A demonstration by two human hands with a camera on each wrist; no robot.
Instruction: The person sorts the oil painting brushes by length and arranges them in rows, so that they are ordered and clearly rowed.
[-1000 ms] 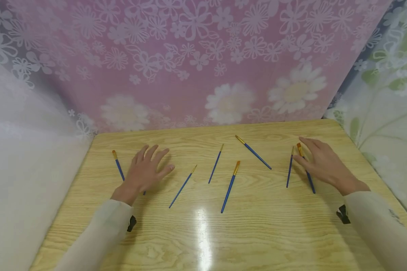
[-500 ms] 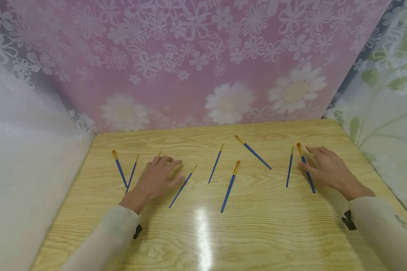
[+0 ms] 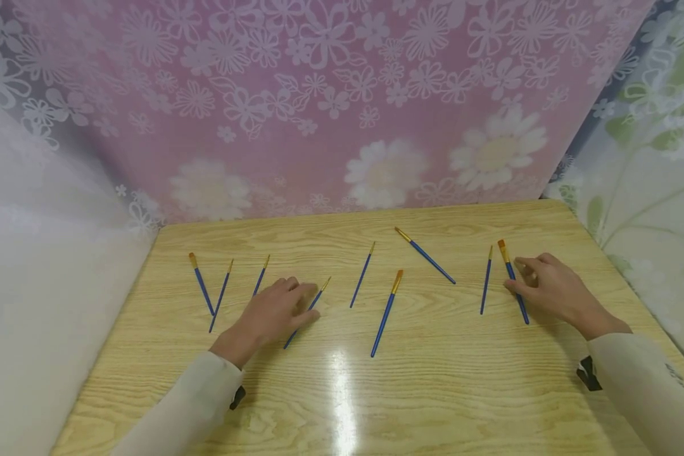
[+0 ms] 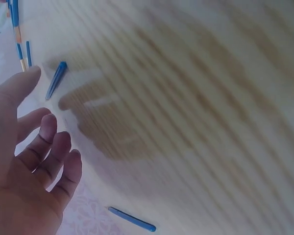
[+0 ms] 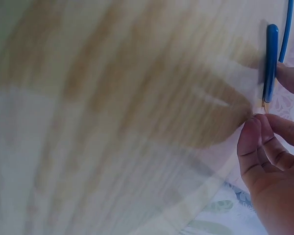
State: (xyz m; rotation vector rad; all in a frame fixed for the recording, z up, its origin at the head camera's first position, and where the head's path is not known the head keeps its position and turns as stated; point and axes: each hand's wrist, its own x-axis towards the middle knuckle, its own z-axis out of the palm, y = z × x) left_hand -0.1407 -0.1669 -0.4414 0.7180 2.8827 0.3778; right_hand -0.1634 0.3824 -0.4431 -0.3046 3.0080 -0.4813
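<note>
My left hand (image 3: 270, 316) is low over a thin blue-handled paintbrush (image 3: 316, 299), covering part of its handle. In the left wrist view its thumb and loosely bent fingers (image 4: 49, 125) lie either side of the handle, with a gap. My right hand (image 3: 553, 288) is at the right side of a flat-tipped blue paintbrush (image 3: 511, 273). The right wrist view has its thumb close beside the blue handle (image 5: 271, 63) and bent fingertips (image 5: 250, 129) near the ferrule, not closed round it. Both brushes lie on the wood-grain table (image 3: 433, 392).
A thin brush (image 3: 486, 282) lies left of the right hand. Mid-table are a slanted brush (image 3: 430, 258), a flat brush (image 3: 386, 320) and a thin brush (image 3: 363, 275). Further left lie several more, including a flat brush (image 3: 202, 286). A pink floral cloth (image 3: 296, 139) hangs behind.
The left hand has moved right and nearer the person, uncovering brushes at left and reaching the thin one. The right hand has drawn back and lowered beside the flat brush, fingers more bent.
</note>
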